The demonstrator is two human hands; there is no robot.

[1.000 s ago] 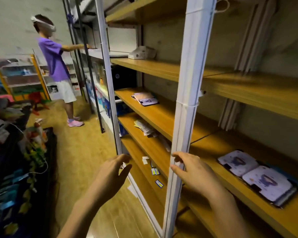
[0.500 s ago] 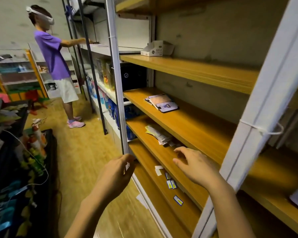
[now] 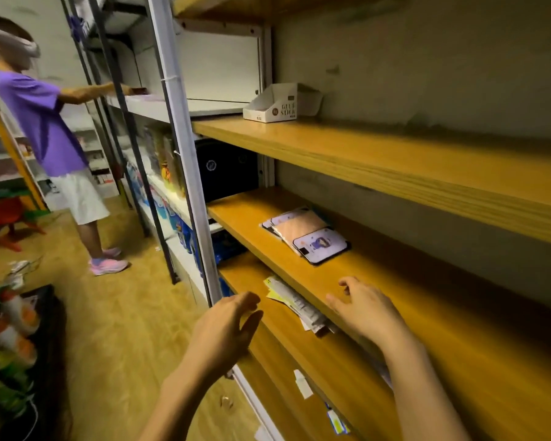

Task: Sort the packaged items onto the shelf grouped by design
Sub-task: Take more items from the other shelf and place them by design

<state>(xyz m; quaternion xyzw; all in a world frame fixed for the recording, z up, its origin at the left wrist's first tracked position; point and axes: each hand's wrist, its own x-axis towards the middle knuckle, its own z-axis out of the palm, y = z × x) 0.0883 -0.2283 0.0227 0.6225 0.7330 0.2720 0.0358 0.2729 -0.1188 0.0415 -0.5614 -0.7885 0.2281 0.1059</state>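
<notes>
- Right hand (image 3: 366, 308) has moved left and now hovers near the packs (image 3: 306, 235) stacked on the middle shelf (image 3: 427, 275); fingers spread, empty.
- Left hand (image 3: 226, 332) follows alongside, fingers relaxed, empty.
- Likely next: pick-up for sorting.

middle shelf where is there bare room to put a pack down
Bare board runs right of the stack of packs to the frame edge, and between the stack and the right hand. The shelf below is crowded with loose packets at its front.

Packets (image 3: 306, 234) on the middle shelf (image 3: 395, 281), box (image 3: 280, 105) on the shelf above, papers (image 3: 295, 305) on the shelf below.
</notes>
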